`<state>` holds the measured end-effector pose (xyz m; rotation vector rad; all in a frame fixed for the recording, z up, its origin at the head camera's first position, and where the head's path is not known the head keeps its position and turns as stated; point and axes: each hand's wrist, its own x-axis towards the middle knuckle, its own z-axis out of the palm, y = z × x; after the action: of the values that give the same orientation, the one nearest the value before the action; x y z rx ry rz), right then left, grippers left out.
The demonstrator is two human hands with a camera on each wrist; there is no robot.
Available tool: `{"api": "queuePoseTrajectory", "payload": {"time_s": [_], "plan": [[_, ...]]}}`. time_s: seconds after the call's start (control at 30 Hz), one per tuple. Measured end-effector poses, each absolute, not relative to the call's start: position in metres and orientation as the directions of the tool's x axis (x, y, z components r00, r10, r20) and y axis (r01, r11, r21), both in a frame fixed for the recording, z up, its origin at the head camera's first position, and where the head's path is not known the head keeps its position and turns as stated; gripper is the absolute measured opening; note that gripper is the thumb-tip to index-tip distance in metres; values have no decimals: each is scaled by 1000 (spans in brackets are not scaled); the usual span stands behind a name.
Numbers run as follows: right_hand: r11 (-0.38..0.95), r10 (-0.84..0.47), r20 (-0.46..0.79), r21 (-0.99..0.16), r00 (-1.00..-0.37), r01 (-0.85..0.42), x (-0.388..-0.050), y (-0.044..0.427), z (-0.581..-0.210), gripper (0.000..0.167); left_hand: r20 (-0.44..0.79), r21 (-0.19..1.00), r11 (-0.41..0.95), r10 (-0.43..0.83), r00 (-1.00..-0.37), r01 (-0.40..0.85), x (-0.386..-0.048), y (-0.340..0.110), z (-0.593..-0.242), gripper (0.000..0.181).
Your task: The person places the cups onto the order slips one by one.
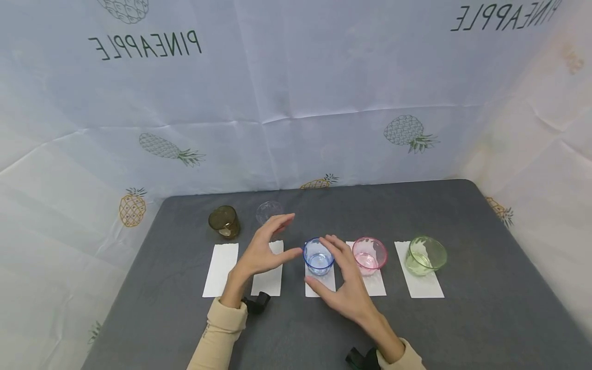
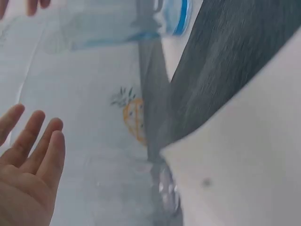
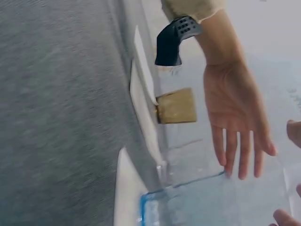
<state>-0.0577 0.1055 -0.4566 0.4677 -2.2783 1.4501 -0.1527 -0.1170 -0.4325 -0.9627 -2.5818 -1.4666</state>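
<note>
A blue-rimmed glass [image 1: 319, 259] stands upright on a white paper between the two hands. The left hand [image 1: 262, 253] is held left of it, fingers extended and thumb reaching toward the rim, holding nothing. At the glass's right side is the right hand [image 1: 346, 288], thumb and fingers spread apart; whether a fingertip touches the rim, I cannot tell. In the left wrist view the left hand's palm [image 2: 33, 179] shows beside the blue glass [image 2: 117, 23] and a clear glass [image 2: 127, 193]. The right wrist view shows the left hand [image 3: 235, 103] with straight fingers.
A brown glass [image 1: 224, 222] and a clear glass [image 1: 268, 209] stand at the back left of the dark table [image 1: 176, 272]. To the right, a pink glass [image 1: 369, 257] and a green glass [image 1: 424, 257] stand on white papers. Two other papers [image 1: 221, 270] lie left of the blue glass.
</note>
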Motion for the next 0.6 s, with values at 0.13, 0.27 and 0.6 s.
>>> {"api": "queuePoseTrajectory", "payload": {"time_s": [0.13,0.27,0.6], "plan": [[376,-74,477,-800,-876,-467,-59,95,-446,75,320,766,388,462,-827,512,-160,-131,-427,75],[356,-102,465,-808,-879,-469,-60,82,-441,76,338,763,387,445,-829,518,-169,-145,-419,76],[300,-193,461,-813,-866,-499,-61,49,-440,77,295,763,427,440,-848,486,-189,-162,-412,76]]}}
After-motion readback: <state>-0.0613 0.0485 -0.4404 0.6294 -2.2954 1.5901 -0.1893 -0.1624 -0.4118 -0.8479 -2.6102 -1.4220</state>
